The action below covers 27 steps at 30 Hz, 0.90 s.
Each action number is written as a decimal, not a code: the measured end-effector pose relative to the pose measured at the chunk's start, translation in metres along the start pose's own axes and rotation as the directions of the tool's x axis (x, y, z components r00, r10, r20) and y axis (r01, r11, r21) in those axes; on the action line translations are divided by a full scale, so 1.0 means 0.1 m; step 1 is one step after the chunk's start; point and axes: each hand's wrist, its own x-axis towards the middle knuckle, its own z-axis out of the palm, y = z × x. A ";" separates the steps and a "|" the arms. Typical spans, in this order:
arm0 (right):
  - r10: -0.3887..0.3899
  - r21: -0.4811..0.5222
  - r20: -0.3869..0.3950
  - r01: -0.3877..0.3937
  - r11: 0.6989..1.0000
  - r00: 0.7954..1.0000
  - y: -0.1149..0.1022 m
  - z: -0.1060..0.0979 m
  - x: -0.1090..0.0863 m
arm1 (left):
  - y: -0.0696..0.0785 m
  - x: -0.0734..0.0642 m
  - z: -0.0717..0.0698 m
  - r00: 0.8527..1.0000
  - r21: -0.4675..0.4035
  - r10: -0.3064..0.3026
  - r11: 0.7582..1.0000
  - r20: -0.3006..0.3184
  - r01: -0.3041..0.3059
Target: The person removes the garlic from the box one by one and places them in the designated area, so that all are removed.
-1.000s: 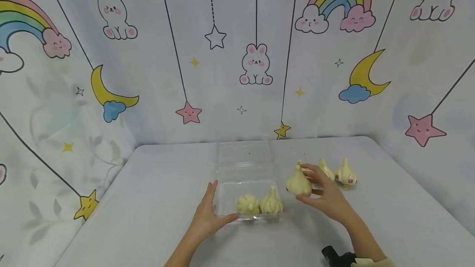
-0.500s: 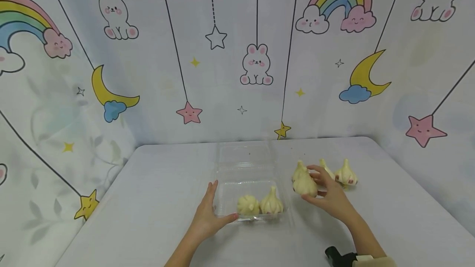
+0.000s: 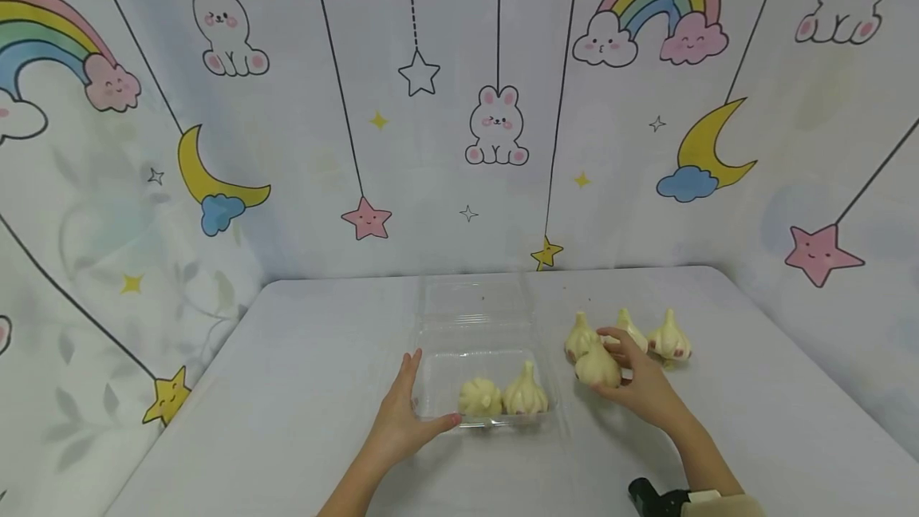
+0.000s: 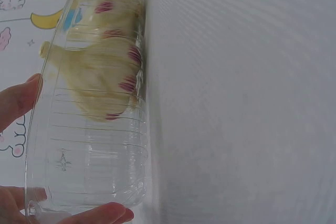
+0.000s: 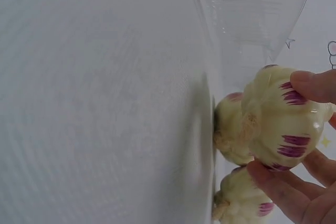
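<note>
My right hand (image 3: 642, 381) pinches a garlic bulb (image 3: 597, 365) between thumb and fingers, to the right of a clear plastic box (image 3: 436, 369). Purple streaks mark this pale bulb (image 5: 286, 121) in the right wrist view, where its root end faces the camera. Spread along the box's left side, the fairly straight fingers of my left hand (image 3: 402, 413) touch it, while the thumb lies at the front rim. Inside the box sit two garlic bulbs, a left one (image 3: 479, 397) seen from its top and an upright right one (image 3: 526, 391).
Behind the held bulb a garlic bulb (image 3: 580, 332) stands on the white table (image 3: 301, 389). Two more, a middle bulb (image 3: 629, 329) partly behind my right hand and a far right bulb (image 3: 669, 338), stand beyond. The box's lid (image 3: 470, 299) lies folded back towards the patterned backdrop (image 3: 431, 142).
The right hand has brought the held garlic bulb rightward and lower, uncovering more of the bulb behind it. My left hand and the box have stayed put.
</note>
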 end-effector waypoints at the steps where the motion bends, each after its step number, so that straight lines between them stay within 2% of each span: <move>1: 0.004 -0.001 0.009 -0.004 1.000 1.000 0.01 0.00 0.00 | 0.00 0.00 0.00 1.000 0.001 0.001 1.000 0.000 -0.001; 9: 0.023 -0.001 0.057 -0.023 1.000 0.998 0.05 0.01 0.01 | 0.00 0.00 0.00 1.000 0.002 -0.002 1.000 0.004 0.002; 15: 0.040 -0.028 0.066 -0.038 0.999 0.997 0.06 0.00 0.02 | 0.01 -0.01 -0.01 1.000 -0.001 -0.006 1.000 0.004 0.006; 27: 0.057 -0.020 0.077 -0.055 0.998 0.995 0.04 0.00 0.01 | 0.02 -0.01 -0.01 1.000 0.004 -0.005 1.000 0.009 0.005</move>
